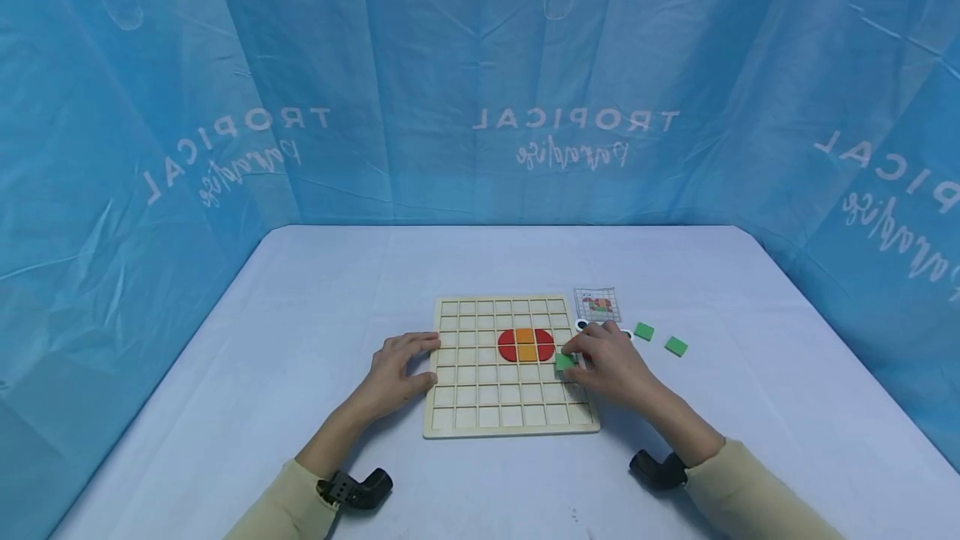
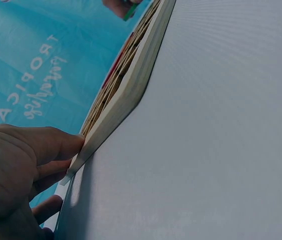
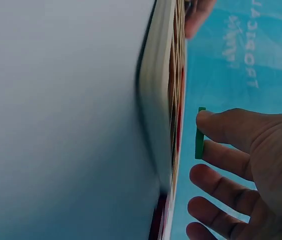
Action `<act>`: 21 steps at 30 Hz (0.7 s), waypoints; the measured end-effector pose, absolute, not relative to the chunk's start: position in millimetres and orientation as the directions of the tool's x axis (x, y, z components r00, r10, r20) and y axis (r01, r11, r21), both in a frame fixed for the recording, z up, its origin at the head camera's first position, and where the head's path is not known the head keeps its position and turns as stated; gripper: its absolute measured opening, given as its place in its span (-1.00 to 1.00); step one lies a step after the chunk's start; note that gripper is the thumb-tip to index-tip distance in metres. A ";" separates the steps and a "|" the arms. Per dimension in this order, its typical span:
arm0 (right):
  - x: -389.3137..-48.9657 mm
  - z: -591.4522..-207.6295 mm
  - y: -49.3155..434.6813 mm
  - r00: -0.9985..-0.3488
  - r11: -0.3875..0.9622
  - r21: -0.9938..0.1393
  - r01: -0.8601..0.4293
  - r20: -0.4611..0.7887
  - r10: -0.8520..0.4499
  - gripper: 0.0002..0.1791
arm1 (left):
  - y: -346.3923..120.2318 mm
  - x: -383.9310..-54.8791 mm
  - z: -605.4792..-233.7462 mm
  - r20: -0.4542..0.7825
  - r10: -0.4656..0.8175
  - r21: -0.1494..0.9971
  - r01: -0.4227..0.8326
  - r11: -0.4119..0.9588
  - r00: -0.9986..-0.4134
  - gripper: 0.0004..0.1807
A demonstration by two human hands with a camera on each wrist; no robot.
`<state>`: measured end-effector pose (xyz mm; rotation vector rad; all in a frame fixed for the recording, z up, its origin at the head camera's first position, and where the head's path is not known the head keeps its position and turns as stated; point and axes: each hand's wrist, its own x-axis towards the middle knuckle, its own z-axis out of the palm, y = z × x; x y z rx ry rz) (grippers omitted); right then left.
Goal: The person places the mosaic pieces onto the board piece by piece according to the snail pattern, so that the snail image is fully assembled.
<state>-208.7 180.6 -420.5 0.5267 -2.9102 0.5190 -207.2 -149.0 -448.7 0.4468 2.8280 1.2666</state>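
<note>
A wooden grid board (image 1: 427, 423) lies on the table. Orange square tiles (image 1: 527, 352) sit in its upper right part, flanked by red rounded tiles (image 1: 507, 347). My left hand (image 1: 392, 375) rests against the board's left edge, thumb and fingers touching the rim with the fingers fairly relaxed. Over the board's right side, my right hand (image 1: 613, 367) pinches a green square tile (image 1: 565, 362) between thumb and index finger. In the right wrist view that green tile (image 3: 199, 142) is held edge-on, apart from the board, with the other fingers loosely bent.
Two loose green tiles (image 1: 644, 331) lie right of the board. A small picture card (image 1: 597, 304) is at its upper right corner. Black-and-white round pieces (image 1: 582, 324) lie below the card, partly hidden by my right hand. Blue curtains (image 1: 480, 65) stand behind the white table (image 1: 330, 307).
</note>
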 end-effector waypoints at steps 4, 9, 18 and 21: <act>-211.3 -422.3 162.6 -0.917 0.868 -0.304 -0.392 0.199 -0.345 -0.71 | -148.3 -207.0 -448.4 0.106 0.262 0.734 0.253 0.630 -0.959 -0.48; -213.8 -423.6 147.6 -0.916 0.864 -0.307 -0.399 0.175 -0.361 -0.71 | -148.6 -206.7 -448.3 0.109 0.258 0.727 0.254 0.638 -0.960 -0.49; -215.6 -427.2 137.4 -0.892 0.859 -0.246 -0.448 0.182 -0.413 -0.72 | -148.1 -206.7 -448.0 0.097 0.256 0.731 0.243 0.637 -0.962 -0.48; -215.7 -428.0 136.4 -0.890 0.860 -0.238 -0.452 0.185 -0.416 -0.72 | -148.7 -206.7 -448.1 0.099 0.256 0.730 0.245 0.638 -0.962 -0.49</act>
